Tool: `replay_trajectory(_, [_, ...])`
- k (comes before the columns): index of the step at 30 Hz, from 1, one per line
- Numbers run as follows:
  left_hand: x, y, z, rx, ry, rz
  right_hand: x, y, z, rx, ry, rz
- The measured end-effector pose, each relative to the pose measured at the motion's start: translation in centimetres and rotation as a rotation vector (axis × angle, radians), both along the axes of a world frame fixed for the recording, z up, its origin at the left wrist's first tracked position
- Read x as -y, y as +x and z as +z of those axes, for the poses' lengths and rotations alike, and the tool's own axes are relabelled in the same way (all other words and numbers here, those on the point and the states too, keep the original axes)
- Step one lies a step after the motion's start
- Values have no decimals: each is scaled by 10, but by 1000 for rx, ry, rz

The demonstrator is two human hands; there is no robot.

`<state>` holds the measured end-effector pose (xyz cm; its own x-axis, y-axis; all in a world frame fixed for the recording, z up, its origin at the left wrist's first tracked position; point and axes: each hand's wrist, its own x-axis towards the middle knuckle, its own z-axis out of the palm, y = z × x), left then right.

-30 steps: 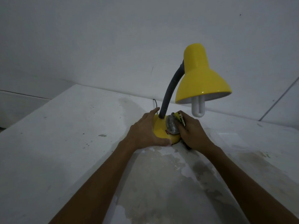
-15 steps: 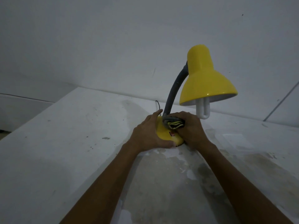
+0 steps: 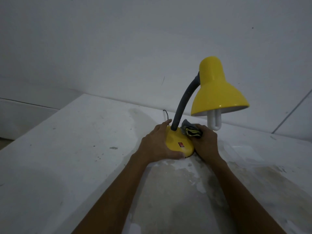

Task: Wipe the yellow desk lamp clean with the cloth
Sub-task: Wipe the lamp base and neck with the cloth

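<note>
The yellow desk lamp [image 3: 217, 92] stands on a stained white table [image 3: 70, 149]. It has a round yellow base [image 3: 177, 142] with a red switch, a dark flexible neck and a white bulb under the shade. My left hand [image 3: 157, 144] clasps the left side of the base, thumb along its front edge. My right hand [image 3: 206, 142] presses a bunched grey cloth with yellow stripes [image 3: 192, 130] against the right rear of the base, just beside the foot of the neck.
A thin black cord [image 3: 166, 114] leaves the base toward the white wall behind. The tabletop shows worn, patchy paint near me. The table's left edge drops off at the far left.
The cloth in my right hand has slid from the front of the base, past the foot of the neck, to its right rear side, uncovering the red switch. My left hand kept its hold.
</note>
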<state>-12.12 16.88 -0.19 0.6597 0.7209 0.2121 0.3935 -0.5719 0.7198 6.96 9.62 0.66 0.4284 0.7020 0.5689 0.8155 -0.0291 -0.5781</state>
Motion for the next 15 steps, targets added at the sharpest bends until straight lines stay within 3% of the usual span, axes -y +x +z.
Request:
replay_trajectory(8, [2, 2, 1, 42, 0, -20, 50, 1, 22, 164, -265, 127])
replay_trajectory(15, [-4, 1, -1, 56, -18, -43, 59, -11, 8, 24, -218, 259])
